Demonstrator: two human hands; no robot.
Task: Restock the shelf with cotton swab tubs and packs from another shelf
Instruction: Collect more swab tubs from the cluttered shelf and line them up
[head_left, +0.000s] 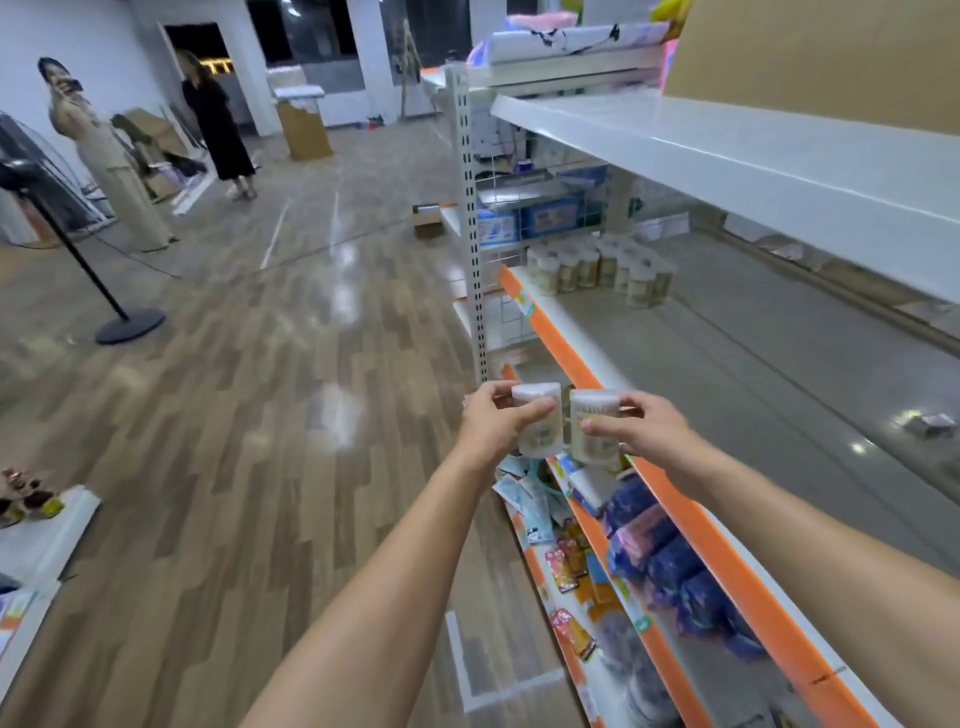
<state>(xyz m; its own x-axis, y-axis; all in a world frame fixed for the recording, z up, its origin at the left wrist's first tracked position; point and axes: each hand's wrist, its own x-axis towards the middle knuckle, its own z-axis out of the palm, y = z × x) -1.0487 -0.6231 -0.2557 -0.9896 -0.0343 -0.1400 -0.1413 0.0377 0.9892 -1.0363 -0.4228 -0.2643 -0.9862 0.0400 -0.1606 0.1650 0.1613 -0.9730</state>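
Observation:
My left hand grips a clear cotton swab tub with a white lid. Beside it, my right hand holds a second cotton swab tub. Both tubs are upright and almost touching, held in the air just in front of the orange front edge of the middle shelf. At the far left end of that grey shelf stands a cluster of several identical swab tubs. Most of the shelf board between the cluster and my hands is bare.
A white upper shelf overhangs the middle one. Below, lower shelves hold blue wrapped packs and small packets. A perforated upright post marks the shelf end. A person in black, a stand base and cardboard boxes occupy the wooden floor.

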